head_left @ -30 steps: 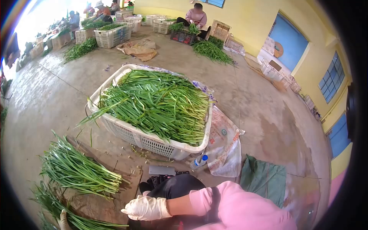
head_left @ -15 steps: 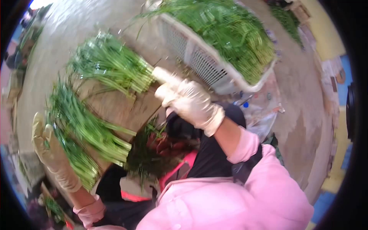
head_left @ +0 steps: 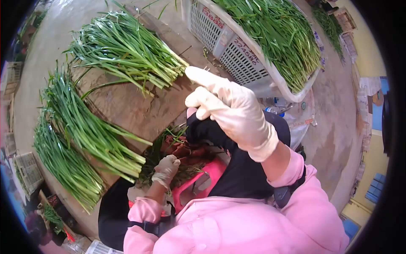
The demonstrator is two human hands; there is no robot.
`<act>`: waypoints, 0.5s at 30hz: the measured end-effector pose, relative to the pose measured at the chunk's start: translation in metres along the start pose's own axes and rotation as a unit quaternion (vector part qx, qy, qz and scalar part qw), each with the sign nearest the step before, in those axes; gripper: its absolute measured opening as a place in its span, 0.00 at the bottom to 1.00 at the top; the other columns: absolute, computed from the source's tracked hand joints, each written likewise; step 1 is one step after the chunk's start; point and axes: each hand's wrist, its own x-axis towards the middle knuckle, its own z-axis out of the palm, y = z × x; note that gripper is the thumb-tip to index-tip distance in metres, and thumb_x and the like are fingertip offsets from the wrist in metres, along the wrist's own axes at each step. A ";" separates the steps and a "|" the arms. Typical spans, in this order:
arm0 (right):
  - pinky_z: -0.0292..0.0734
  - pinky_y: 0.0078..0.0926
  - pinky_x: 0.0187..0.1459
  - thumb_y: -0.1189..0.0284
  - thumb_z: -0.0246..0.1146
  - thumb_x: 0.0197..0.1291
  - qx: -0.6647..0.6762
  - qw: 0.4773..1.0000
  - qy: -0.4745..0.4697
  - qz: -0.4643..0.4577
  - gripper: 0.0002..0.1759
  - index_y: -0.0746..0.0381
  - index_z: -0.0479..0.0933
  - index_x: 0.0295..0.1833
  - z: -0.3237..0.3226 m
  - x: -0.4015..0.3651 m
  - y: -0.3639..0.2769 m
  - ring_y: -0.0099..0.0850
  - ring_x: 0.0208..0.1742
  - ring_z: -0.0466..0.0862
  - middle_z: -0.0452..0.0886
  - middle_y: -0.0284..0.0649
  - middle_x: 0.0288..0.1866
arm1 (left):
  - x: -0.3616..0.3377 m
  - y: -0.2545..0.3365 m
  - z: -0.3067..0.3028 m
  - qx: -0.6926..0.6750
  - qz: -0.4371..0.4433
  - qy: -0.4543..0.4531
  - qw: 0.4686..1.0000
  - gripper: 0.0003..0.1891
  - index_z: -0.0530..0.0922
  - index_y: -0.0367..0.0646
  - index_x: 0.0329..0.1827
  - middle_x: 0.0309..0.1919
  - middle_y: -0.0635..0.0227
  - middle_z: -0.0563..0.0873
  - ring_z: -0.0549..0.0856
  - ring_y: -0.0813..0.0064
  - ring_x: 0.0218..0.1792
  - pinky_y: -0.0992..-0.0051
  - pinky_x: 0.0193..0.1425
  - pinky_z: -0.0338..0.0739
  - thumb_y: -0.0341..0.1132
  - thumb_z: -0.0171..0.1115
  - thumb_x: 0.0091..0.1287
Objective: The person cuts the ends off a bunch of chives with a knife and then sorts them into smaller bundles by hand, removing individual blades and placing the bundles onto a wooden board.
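My right hand [head_left: 234, 112], in a pale glove, hovers over the board. Its upper finger stretches toward the cut ends of a bundle of green garlic chives [head_left: 127, 51], while the lower fingers are bent; nothing shows in them. Gloved too, my left hand [head_left: 166, 170] is low between my knees beside the pink stool [head_left: 213, 169], among loose green scraps [head_left: 148, 169]. Its fingers are closed, and what they hold, if anything, I cannot make out. Two more chive bundles lie at the left, one in the middle [head_left: 93, 122] and one at the edge [head_left: 65, 163].
A white plastic crate [head_left: 237, 55] heaped with chives [head_left: 279, 38] stands at the upper right. The brown board [head_left: 131, 108] lies under the bundles. Near my right knee are a plastic bottle [head_left: 275, 111] and a white sack [head_left: 302, 116]. More crates [head_left: 27, 171] are far left.
My left hand has moved from beside the leftmost bundle to the scraps between my knees, and its fingers have closed. My right hand stays near the upper bundle's cut ends. The view has shifted slightly.
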 end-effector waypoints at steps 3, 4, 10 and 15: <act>0.80 0.20 0.40 0.77 0.63 0.71 -0.017 0.999 0.031 0.003 0.23 0.69 0.75 0.69 0.007 0.002 0.003 0.20 0.34 0.83 0.88 0.39 0.41 | -0.002 0.038 -0.006 0.054 -0.057 0.097 0.992 0.21 0.78 0.40 0.49 0.47 0.49 0.87 0.85 0.44 0.51 0.53 0.56 0.78 0.50 0.65 0.67; 0.81 0.23 0.41 0.75 0.64 0.69 -0.076 0.997 0.020 -0.022 0.24 0.70 0.75 0.68 0.007 0.004 0.003 0.27 0.36 0.86 0.88 0.46 0.41 | 0.004 0.038 -0.005 0.064 -0.039 0.103 0.992 0.24 0.76 0.40 0.51 0.48 0.49 0.87 0.85 0.43 0.52 0.50 0.56 0.78 0.53 0.67 0.66; 0.82 0.33 0.35 0.70 0.64 0.69 -0.251 0.963 0.007 -0.099 0.24 0.67 0.76 0.68 0.013 0.009 0.010 0.41 0.30 0.86 0.84 0.48 0.30 | 0.067 -0.005 0.025 0.131 0.000 0.098 0.987 0.16 0.84 0.45 0.45 0.45 0.54 0.89 0.87 0.51 0.50 0.48 0.51 0.77 0.49 0.67 0.66; 0.82 0.27 0.42 0.69 0.62 0.72 -0.303 0.949 -0.028 -0.079 0.26 0.64 0.73 0.72 0.013 0.008 0.004 0.35 0.36 0.89 0.87 0.48 0.38 | 0.029 0.009 0.016 0.194 0.051 0.057 0.978 0.16 0.87 0.47 0.40 0.40 0.59 0.90 0.89 0.52 0.46 0.51 0.50 0.79 0.50 0.62 0.69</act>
